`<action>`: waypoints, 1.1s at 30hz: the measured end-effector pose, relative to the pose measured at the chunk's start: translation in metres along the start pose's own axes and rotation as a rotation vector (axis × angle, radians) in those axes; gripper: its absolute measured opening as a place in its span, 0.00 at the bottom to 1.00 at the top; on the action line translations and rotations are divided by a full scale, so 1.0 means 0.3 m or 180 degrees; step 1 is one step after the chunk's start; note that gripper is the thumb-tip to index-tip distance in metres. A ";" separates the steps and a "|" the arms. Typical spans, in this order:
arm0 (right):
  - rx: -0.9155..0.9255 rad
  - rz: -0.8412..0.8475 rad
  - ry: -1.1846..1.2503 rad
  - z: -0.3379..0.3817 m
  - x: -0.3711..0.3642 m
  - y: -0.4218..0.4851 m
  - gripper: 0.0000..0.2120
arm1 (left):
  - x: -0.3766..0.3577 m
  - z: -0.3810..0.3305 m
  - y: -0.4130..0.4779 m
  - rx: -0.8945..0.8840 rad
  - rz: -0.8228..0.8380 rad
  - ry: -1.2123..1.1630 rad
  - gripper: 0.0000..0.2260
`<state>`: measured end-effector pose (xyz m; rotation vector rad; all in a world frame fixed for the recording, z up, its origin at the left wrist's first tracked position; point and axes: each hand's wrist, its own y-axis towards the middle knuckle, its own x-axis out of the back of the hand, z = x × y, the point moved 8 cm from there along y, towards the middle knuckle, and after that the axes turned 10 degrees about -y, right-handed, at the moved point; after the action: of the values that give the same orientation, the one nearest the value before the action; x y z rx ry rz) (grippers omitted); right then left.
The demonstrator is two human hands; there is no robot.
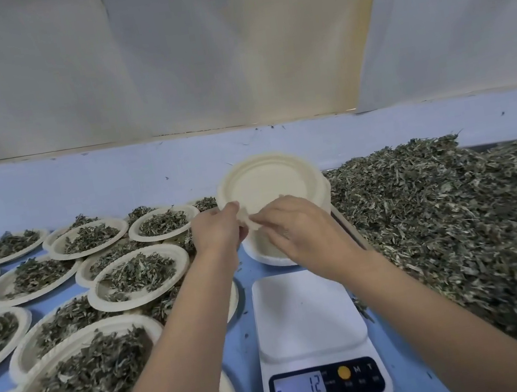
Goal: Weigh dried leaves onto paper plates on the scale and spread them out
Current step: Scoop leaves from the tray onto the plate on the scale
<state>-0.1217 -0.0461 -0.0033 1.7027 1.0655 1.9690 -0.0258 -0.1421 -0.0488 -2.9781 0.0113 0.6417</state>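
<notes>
Head view: the left hand [217, 226] and right hand [292, 224] meet at the near rim of an empty paper plate [268, 183]. The plate is tilted up with its hollow facing the camera. Both thumbs and fingertips are pinched on that rim, and the two sets of fingers almost touch. A second rim edge shows behind the plate beyond the right fingers; how many plates are gripped cannot be told. Just below the fingers lies a stack of empty plates [270, 255]. Nearer than the fingers stands the white scale [311, 334], its platform bare and its display reading minus 12. Right of the fingers is a heap of dried leaves [461, 230]. Left of them, filled plates [140, 277] crowd the blue table [244, 342].
</notes>
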 end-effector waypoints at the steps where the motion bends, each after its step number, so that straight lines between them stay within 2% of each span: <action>1: -0.0171 0.0147 0.0375 -0.002 0.000 -0.013 0.12 | 0.016 -0.001 -0.007 -0.0087 -0.0055 0.0100 0.08; 2: -0.0410 0.0125 0.0772 -0.012 0.012 -0.027 0.12 | 0.032 0.000 -0.017 -0.0177 -0.0088 0.0228 0.08; 4: -0.1028 -0.0286 0.1361 -0.054 0.058 -0.062 0.09 | 0.065 0.007 -0.050 -0.0289 -0.0115 0.0376 0.06; 6: -0.1644 -0.0748 0.1469 -0.119 0.092 -0.105 0.08 | 0.101 0.031 -0.092 -0.0286 -0.0100 0.0359 0.05; 9: -0.2221 -0.0835 0.1642 -0.181 0.072 -0.163 0.06 | 0.150 0.080 -0.149 -0.0208 0.0004 0.0471 0.06; 11: -0.2400 -0.0843 0.1657 -0.198 0.052 -0.201 0.03 | 0.171 0.117 -0.174 -0.0087 0.0076 0.0491 0.07; 16: -0.2729 -0.0709 0.1467 -0.218 -0.011 -0.279 0.11 | 0.182 0.179 -0.189 0.0255 0.0280 0.0544 0.07; 18: -0.3019 -0.0466 0.1708 -0.235 -0.055 -0.303 0.16 | 0.170 0.185 -0.191 0.0317 0.0419 0.0598 0.04; 22: -0.3590 -0.0294 0.2236 -0.257 -0.109 -0.371 0.18 | 0.172 0.201 -0.182 0.0324 0.0542 0.0898 0.09; 25: -0.3684 -0.0301 0.2292 -0.258 -0.112 -0.404 0.16 | 0.183 0.188 -0.172 0.0044 0.0519 0.1450 0.08; 29: -0.3702 -0.0284 0.2269 -0.265 -0.110 -0.405 0.15 | 0.204 0.172 -0.157 -0.0144 0.0222 0.1731 0.20; 33: -0.3685 -0.0233 0.2191 -0.265 -0.113 -0.405 0.14 | 0.216 0.173 -0.151 -0.0134 0.0072 0.1876 0.22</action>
<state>-0.2160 -0.0134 -0.1142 0.3776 -0.0150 2.3920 0.0133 -0.0912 -0.1184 -3.0868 0.0742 -0.2529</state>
